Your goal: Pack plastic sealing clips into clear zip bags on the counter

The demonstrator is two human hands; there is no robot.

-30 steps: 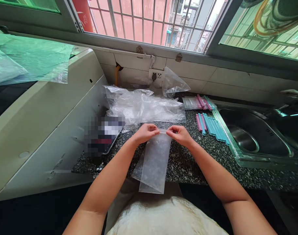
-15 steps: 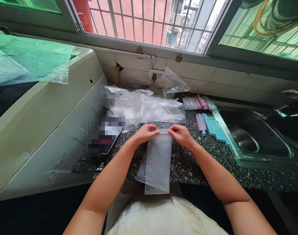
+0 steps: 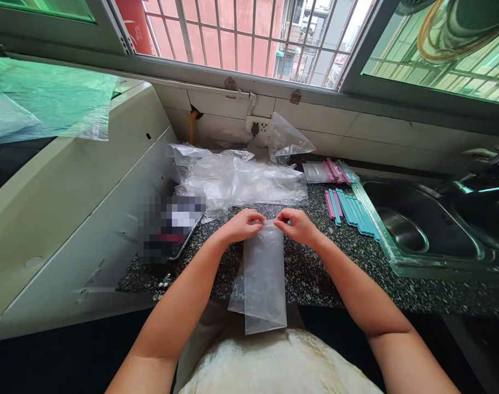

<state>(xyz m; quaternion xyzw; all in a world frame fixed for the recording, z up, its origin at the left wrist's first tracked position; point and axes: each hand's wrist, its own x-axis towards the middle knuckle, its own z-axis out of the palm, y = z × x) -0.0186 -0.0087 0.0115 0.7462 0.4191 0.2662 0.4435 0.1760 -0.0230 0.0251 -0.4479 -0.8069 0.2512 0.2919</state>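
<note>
A clear plastic bag hangs between my two hands, its lower end reaching past the counter's front edge toward my body. My left hand pinches the left part of its top edge between thumb and fingers. On the right part of that same edge, my right hand is closed in a pinch, close to the left fingertips. Another see-through layer shows behind the bag at its lower left. Beyond my hands lies a heap of crumpled clear plastic bags on the speckled counter.
Blue and pink strips lie in a row right of my hands, with more pink strips on a clear packet behind. A steel sink is at the right. A phone-like, blurred-out object lies left, beside a pale appliance side.
My hands have come slightly closer together along the bag's top edge. The bag's lower end has swung a little toward me and to the right.
</note>
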